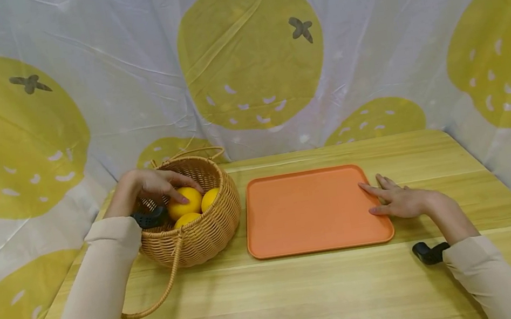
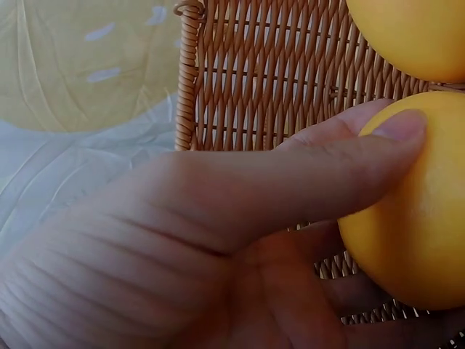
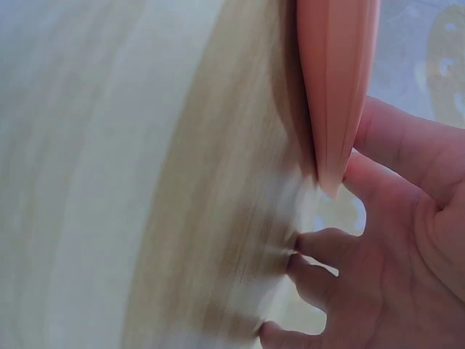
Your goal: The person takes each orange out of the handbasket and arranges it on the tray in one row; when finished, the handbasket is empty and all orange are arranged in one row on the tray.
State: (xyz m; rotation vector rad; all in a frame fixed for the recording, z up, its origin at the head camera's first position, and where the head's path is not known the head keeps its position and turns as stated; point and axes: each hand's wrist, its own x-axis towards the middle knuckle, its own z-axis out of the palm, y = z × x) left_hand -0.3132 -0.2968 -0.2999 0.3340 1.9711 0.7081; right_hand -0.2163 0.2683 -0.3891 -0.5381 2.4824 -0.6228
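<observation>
The left hand (image 1: pixel 157 184) pinches a round yellow fruit (image 1: pixel 189 208); slackening could drop it. The right hand (image 1: pixel 405 201), spread, touches a rectangular orange plastic tray (image 1: pixel 309 212).

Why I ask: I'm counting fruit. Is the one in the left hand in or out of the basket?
In: the fruit sits inside the basket, beside others, and the left wrist view shows woven wall nearby.
</observation>
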